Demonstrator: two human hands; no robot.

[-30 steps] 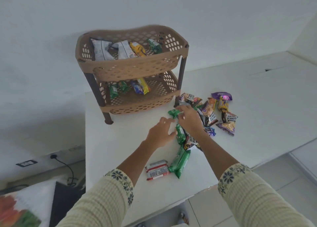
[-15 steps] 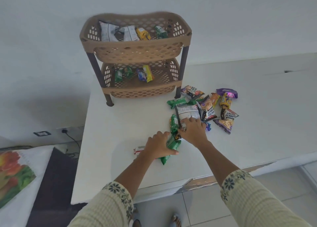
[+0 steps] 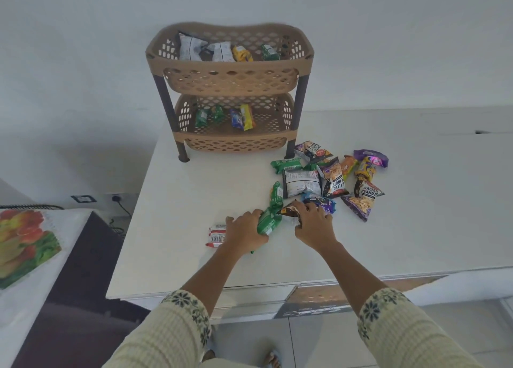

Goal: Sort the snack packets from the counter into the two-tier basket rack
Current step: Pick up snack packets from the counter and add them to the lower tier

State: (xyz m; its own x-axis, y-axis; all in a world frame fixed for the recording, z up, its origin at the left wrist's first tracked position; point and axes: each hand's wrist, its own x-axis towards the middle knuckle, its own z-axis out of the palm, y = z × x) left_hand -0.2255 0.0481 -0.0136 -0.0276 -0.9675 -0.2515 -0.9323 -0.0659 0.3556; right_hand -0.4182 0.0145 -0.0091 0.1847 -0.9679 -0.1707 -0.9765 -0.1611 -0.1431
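Partly, the red-and-white packet (image 3: 216, 233) is hidden behind the left hand (image 3: 245, 232). The heap of snack packets (image 3: 333, 181) on the counter (image 3: 180, 201) overlaps too much to be counted. On the two-tier basket rack (image 3: 301, 98), four packets are seen in the upper tier (image 3: 230, 71) and four in the lower tier (image 3: 236, 143). A green packet (image 3: 268, 221) is gripped by curled left fingers against the counter. A dark packet (image 3: 290, 210) is pinched by the right hand (image 3: 315, 224).

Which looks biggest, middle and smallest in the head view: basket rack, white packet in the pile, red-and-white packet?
1. basket rack
2. white packet and red-and-white packet: too close to rank; the left hand hides part of the latter.
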